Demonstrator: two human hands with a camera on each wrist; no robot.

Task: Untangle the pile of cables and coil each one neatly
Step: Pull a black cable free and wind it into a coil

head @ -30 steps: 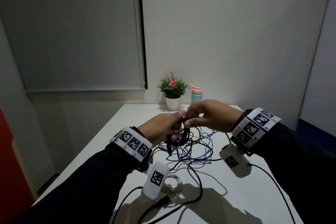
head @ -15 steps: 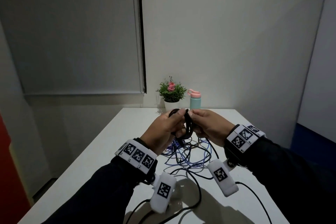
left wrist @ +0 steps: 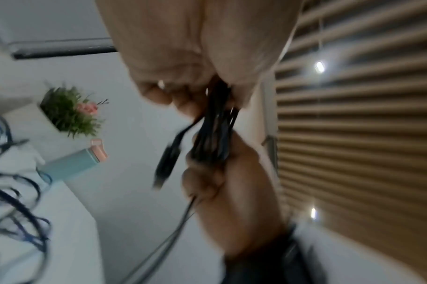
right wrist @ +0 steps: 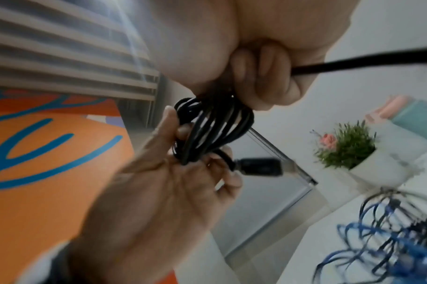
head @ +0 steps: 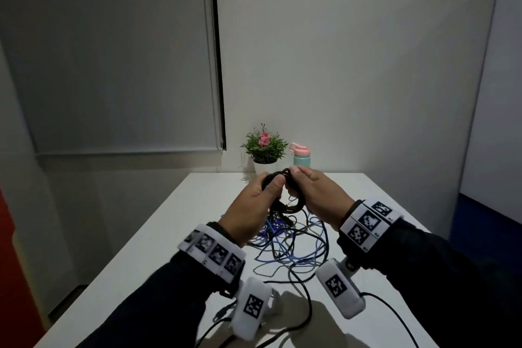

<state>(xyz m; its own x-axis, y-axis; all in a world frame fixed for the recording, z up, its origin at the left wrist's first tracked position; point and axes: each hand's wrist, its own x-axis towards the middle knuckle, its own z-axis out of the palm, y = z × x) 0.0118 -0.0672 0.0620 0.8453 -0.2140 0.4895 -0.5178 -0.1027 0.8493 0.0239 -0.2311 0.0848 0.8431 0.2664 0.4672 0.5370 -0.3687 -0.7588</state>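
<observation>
A black cable coil [head: 295,205] of several loops hangs above the white table [head: 197,206], held between both hands. My left hand [head: 275,182] pinches its upper left side with thumb and fingers. My right hand [head: 293,175] grips the loops from the right. In the right wrist view the coil [right wrist: 212,130] shows its bunched loops, and its USB plug [right wrist: 258,166] sticks out past the left hand's fingers [right wrist: 222,173]. The left wrist view shows the same coil [left wrist: 215,124] and plug [left wrist: 167,163], blurred. A tangled pile of blue and black cables [head: 293,246] lies under the hands.
A potted plant [head: 264,147] and a teal bottle with a pink lid [head: 301,155] stand at the table's far edge by the wall. A black lead [head: 308,308] runs across the near table between my forearms. A roller blind covers the window on the left.
Both hands have kept hold of the black coil and lifted it higher above the pile. My wrists have dropped and drawn closer together, so the backs of the hands now face me.
</observation>
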